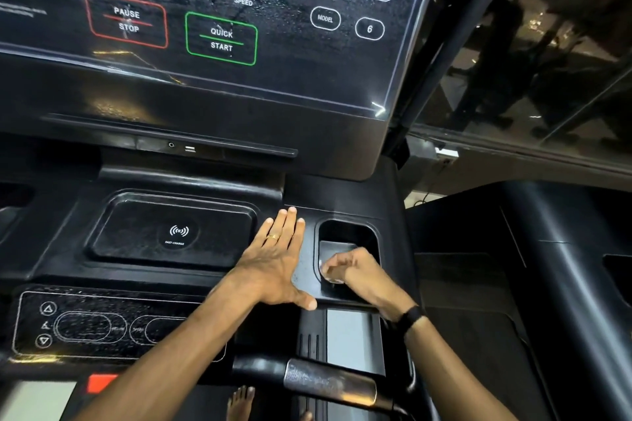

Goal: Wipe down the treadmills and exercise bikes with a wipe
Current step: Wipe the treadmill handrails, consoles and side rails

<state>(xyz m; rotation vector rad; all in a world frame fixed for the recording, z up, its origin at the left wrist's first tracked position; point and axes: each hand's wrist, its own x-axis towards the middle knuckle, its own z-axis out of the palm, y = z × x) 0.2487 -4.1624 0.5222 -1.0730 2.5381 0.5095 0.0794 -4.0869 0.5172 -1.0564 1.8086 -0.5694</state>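
Observation:
I stand at a black treadmill console (212, 99) with PAUSE/STOP and QUICK START markings on its wet-looking screen. My left hand (277, 260) lies flat with straight fingers on the console deck, between the wireless charging tray (171, 232) and the cup holder (349, 229). My right hand (352, 270) reaches into the cup holder with curled fingers. A small pale thing (330, 278), possibly the wipe, shows under its fingertips, but I cannot make it out. A black band sits on my right wrist.
A lower control panel (102, 325) with arrow buttons lies at the front left. A metal-sleeved handlebar grip (328, 383) crosses below my arms. My bare feet (241, 402) show on the belt. A glass wall (547, 61) and a neighbouring machine's arm (564, 267) stand at the right.

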